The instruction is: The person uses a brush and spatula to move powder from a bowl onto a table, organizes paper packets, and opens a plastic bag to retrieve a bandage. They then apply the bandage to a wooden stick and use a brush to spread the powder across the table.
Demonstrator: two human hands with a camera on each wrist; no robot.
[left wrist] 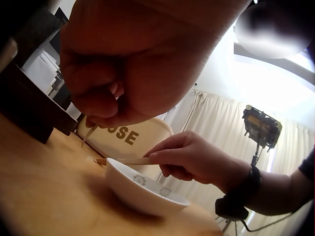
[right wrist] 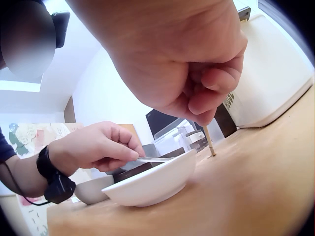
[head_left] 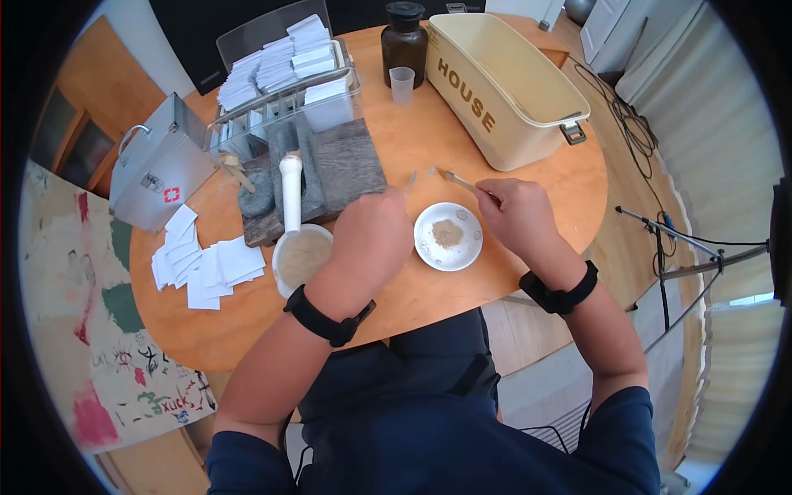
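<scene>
My left hand (head_left: 373, 235) pinches a thin, clear strip (right wrist: 155, 159), its end pointing down toward the tabletop. A slim wooden-handled stick (head_left: 460, 181) with a brownish tip is gripped in my right hand (head_left: 520, 216); its tip is right at the table beside a small whitish bit (head_left: 431, 172). Between the hands and nearer to my body stands a white patterned dish (head_left: 425, 252) with a little beige powder (head_left: 447, 234) inside. Left of it, a bowl (head_left: 280, 280) holds more beige powder and a white pestle (head_left: 291, 194), partly behind my left forearm.
Behind the dish stands a cream HOUSE bin (head_left: 503, 124), with a dark jar (head_left: 404, 45) and a plastic cup (head_left: 402, 86) to its left. A stone slab (head_left: 351, 161), card-filled clear racks (head_left: 351, 82), loose white cards (head_left: 210, 268) and a metal first-aid box (head_left: 161, 169) occupy the left.
</scene>
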